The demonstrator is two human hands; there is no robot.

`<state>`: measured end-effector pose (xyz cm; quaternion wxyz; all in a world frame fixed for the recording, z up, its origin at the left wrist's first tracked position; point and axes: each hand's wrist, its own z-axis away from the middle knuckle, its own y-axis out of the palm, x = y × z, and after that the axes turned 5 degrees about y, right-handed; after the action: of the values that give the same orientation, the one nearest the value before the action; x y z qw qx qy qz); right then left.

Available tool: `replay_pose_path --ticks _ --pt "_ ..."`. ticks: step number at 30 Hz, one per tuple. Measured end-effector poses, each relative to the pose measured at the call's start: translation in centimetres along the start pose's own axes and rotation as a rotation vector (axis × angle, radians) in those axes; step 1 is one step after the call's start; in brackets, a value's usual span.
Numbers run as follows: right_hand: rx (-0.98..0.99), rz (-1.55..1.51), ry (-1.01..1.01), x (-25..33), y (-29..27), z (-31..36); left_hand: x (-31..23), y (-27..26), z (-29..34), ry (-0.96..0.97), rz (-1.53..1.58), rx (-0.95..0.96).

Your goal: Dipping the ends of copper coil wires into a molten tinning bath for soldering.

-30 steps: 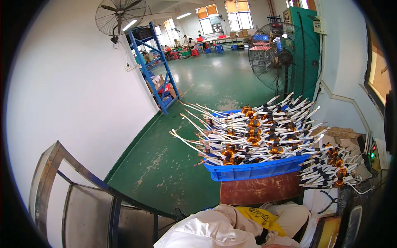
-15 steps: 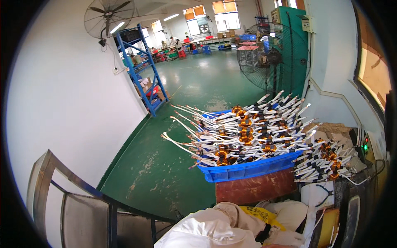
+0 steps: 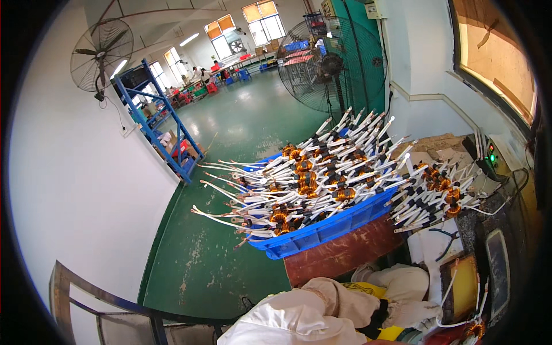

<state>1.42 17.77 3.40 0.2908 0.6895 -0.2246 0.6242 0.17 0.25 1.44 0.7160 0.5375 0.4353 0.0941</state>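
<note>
A white sleeve [image 3: 287, 316] with a dark band [image 3: 378, 315] reaches across the lower edge to a gathered cuff [image 3: 414, 312]. Neither my left hand nor my right hand shows clearly; their fingers are hidden or outside the picture. Right of the cuff, at the bottom, sits a copper-wound ring coil [image 3: 475, 330] with white leads, partly cut off. What holds it, if anything, cannot be seen. Above it lies a yellowish block or plate in a dark frame [image 3: 460, 284]. A pair of dark-handled pliers [image 3: 445, 244] rests on a pale surface nearby.
Ahead, a blue crate [image 3: 328, 230] is heaped with white-leaded coils on a reddish-brown board [image 3: 345, 256]. More coils [image 3: 434, 195] lie to its right. A large standing fan [image 3: 332, 66], blue shelving [image 3: 158, 121] and a metal frame [image 3: 103, 293] stand around.
My view has turned and tilted, shifting the crate and room leftward. The ring coil with white leads has come into sight at the lower right, and the cuff shows more fully.
</note>
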Motion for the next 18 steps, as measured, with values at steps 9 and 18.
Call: replay_pose_path --ticks 9,18 --pt "0.037 0.016 0.050 -1.2 0.5 -1.0 -0.5 0.1 -1.4 0.013 0.007 0.041" --pt "0.083 0.011 0.082 -1.6 1.0 -1.4 0.9 0.4 -1.0 -0.064 0.112 -0.081"
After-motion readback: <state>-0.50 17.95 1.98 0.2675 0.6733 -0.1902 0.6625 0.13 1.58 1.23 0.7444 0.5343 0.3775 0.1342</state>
